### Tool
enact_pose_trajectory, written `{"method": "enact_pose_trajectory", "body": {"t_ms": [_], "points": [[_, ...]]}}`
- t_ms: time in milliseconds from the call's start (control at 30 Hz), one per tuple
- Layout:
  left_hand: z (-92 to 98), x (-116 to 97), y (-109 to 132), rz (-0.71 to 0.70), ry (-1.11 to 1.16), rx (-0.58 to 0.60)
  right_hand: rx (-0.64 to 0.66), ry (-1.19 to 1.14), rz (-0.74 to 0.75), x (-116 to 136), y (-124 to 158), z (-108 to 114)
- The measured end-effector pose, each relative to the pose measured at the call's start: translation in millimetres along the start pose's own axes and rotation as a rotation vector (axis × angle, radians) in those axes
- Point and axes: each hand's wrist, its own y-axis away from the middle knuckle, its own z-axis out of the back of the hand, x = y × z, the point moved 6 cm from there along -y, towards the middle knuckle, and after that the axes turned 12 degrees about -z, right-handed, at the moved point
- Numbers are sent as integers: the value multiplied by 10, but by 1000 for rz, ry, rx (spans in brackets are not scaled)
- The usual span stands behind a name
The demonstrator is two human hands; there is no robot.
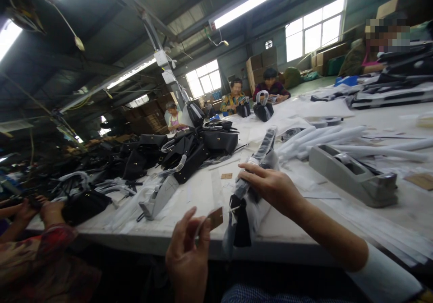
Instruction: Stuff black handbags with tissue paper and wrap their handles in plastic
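Our left grip (187, 254) pinches a tag (216, 218) just beside the bag (242, 227), which our right grip (270, 185) clasps at the edge of the surface (202, 200), seemingly to steady it.

Between the left tape dispenser (158, 199) and the wrapped bag (241, 204), a bare strip of tabletop (201, 206) leaves room for a hand to pass, with just a small flat card (226, 176) lying toward its far side. Farther left, the heap of black bags (189, 152) blocks the way. The right hand (267, 183) and its forearm bar a low sweep from the bag's right; beyond them, white foam tubes (324, 140) and the right tape dispenser (352, 174) crowd that side.
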Motion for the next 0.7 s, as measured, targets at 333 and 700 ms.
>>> {"method": "enact_pose_trajectory", "body": {"t_ms": [333,700], "points": [[-29,-687,447,-616,-23,281,-6,-10,-56,59,4,-182],[-496,-180,327,-330,-28,362,78,-251,-152,25,60,-321]]}}
